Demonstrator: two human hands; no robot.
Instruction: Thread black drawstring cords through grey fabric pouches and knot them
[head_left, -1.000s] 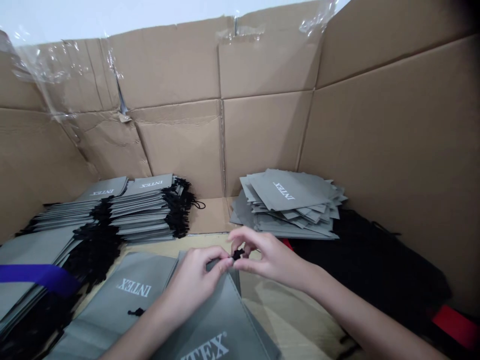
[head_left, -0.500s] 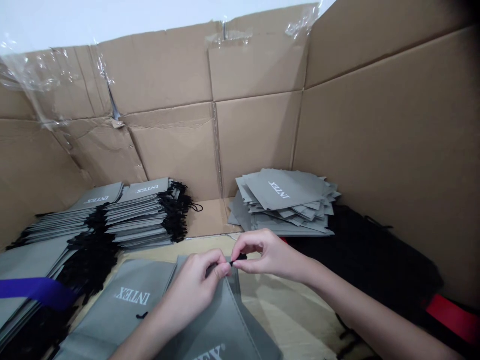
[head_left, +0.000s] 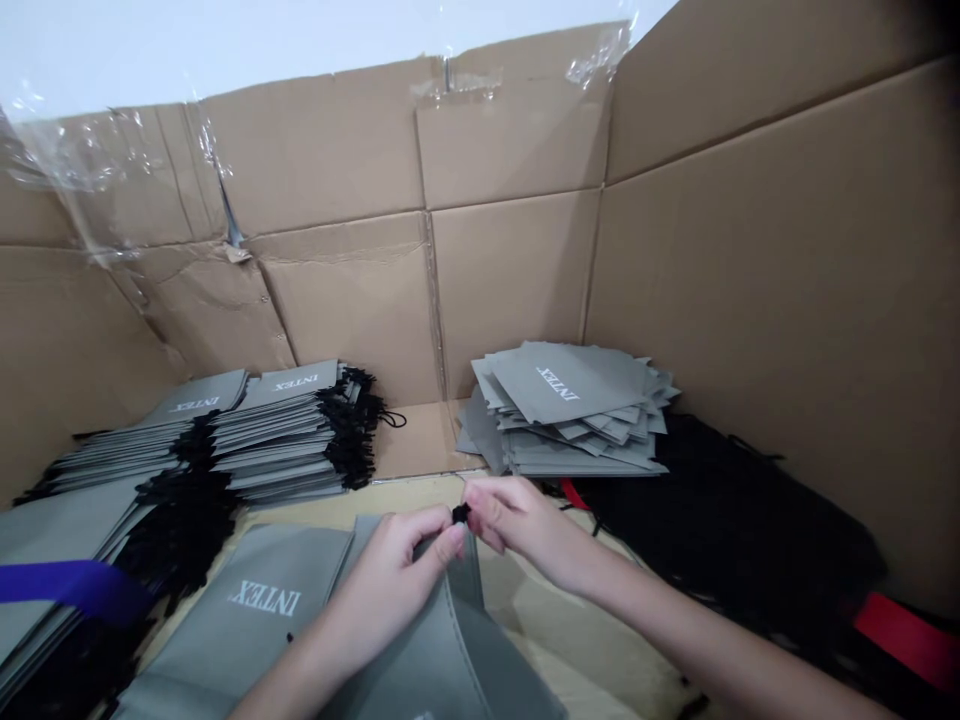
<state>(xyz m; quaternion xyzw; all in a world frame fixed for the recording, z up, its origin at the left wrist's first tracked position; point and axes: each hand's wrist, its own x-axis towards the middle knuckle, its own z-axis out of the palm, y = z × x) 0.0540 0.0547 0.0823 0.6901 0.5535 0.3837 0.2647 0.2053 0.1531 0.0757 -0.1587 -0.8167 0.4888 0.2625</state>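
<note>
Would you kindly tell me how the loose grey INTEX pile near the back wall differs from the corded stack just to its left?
The loose pile lies fanned, its bags askew at varied angles, while the corded stack is squared into tidier layers. The loose pile shows no cords; the corded stack has black drawstrings bunched along its right edge. Both are grey bags printed with white INTEX lettering.

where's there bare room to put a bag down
Bare cardboard shows between the corded INTEX bag stack and the loose gray bag stack. Bare wood lies between the held gray bag and the black fabric. The left side is crowded with stacked bags and black cords.
</note>
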